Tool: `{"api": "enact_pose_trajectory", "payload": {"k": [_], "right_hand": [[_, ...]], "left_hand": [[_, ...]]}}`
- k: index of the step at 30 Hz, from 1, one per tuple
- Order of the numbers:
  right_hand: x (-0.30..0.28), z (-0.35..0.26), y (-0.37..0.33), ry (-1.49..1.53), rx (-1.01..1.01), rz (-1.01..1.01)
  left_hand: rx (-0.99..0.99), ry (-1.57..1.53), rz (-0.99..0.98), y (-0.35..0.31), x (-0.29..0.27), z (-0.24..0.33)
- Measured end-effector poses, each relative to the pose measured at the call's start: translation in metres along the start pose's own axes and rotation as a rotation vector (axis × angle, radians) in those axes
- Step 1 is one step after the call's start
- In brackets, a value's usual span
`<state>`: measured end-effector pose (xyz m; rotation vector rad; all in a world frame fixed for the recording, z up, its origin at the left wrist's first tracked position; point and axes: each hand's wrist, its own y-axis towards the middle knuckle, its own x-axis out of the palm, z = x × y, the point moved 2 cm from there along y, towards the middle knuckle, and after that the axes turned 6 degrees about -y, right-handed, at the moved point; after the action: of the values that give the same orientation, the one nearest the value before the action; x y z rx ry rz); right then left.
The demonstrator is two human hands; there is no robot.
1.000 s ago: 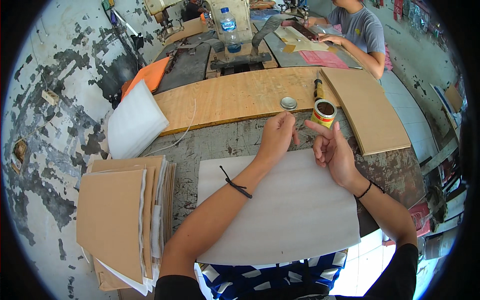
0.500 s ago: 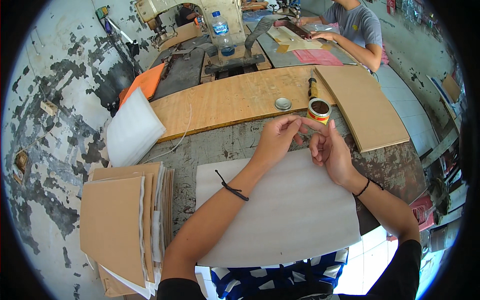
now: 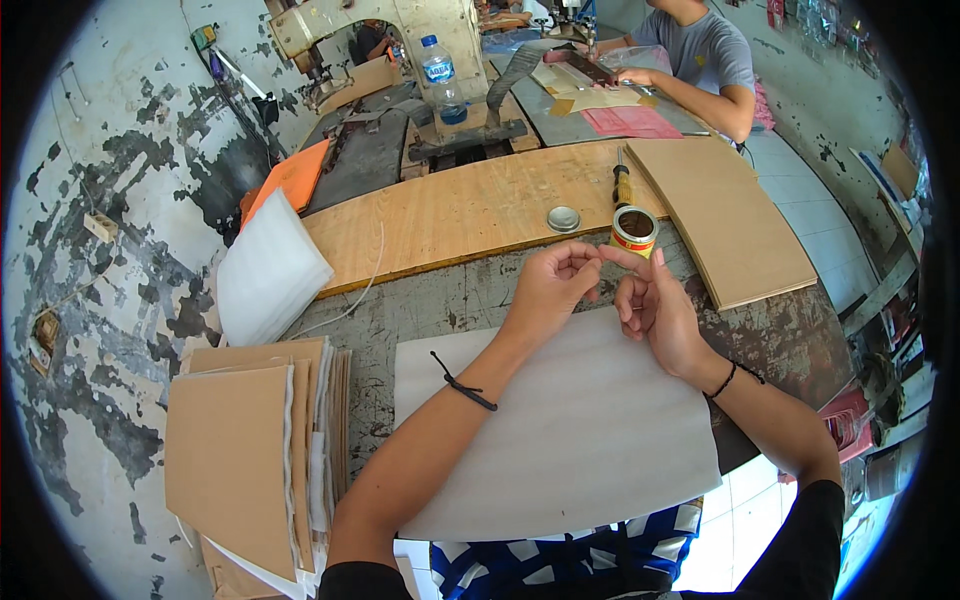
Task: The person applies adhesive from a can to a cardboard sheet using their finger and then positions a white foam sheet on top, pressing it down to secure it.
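Note:
My left hand [image 3: 550, 290] is closed in a pinch, its thumb and fingers against the tip of my right index finger. Whether anything small lies in that pinch I cannot make out. Nothing is held in my right hand [image 3: 662, 318]; its index finger stretches toward the left, its thumb points up and its other fingers curl loosely. Both hands hover over the far edge of a white foam sheet [image 3: 560, 450] lying across the table's front edge. Just beyond the right fingers stands an uncovered small tin [image 3: 634, 225] with dark brown contents. Its round metal lid [image 3: 563, 218] lies to the left.
A brown board stack [image 3: 725, 220] lies at right, beside a yellow-handled tool [image 3: 622, 188]. Layered brown boards [image 3: 230, 440] are piled at left, below folded white foam [image 3: 270, 270]. Beyond the wooden plank [image 3: 450, 205] stand a sewing machine [image 3: 430, 30] and water bottle [image 3: 440, 75]; another person [image 3: 700, 60] works behind.
My left hand's fingers have curled in more at the right index fingertip. The view has shifted slightly; the sheet, tin and boards appear to lie as before.

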<state>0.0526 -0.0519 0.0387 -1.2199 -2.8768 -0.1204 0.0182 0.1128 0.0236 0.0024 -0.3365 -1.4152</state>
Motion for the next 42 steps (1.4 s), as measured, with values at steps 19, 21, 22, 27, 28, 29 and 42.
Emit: {"api": "enact_pose_trajectory", "payload": {"k": [19,21,22,27,28,29,42], "right_hand": [[-0.004,0.002,0.0,0.008,-0.005,-0.069],[-0.003,0.002,0.0,-0.001,-0.012,-0.066],[-0.004,0.002,0.0,0.001,-0.008,-0.066],[-0.005,0.001,0.0,0.001,-0.015,-0.078],[-0.004,0.0,0.0,-0.003,-0.02,-0.075],[-0.003,-0.002,-0.001,-0.007,-0.025,-0.072],[-0.001,-0.001,0.0,0.02,-0.012,-0.017]], "left_hand": [[-0.021,0.015,-0.015,-0.001,0.002,0.008],[-0.033,0.024,0.01,-0.002,0.0,0.008],[-0.038,0.028,0.021,-0.002,0.0,0.008],[-0.045,0.086,0.028,0.0,-0.001,0.005],[-0.034,0.078,0.021,0.001,-0.002,0.004],[-0.023,0.071,0.014,0.001,-0.003,0.003],[0.001,-0.005,0.007,-0.001,-0.002,0.002]]}}
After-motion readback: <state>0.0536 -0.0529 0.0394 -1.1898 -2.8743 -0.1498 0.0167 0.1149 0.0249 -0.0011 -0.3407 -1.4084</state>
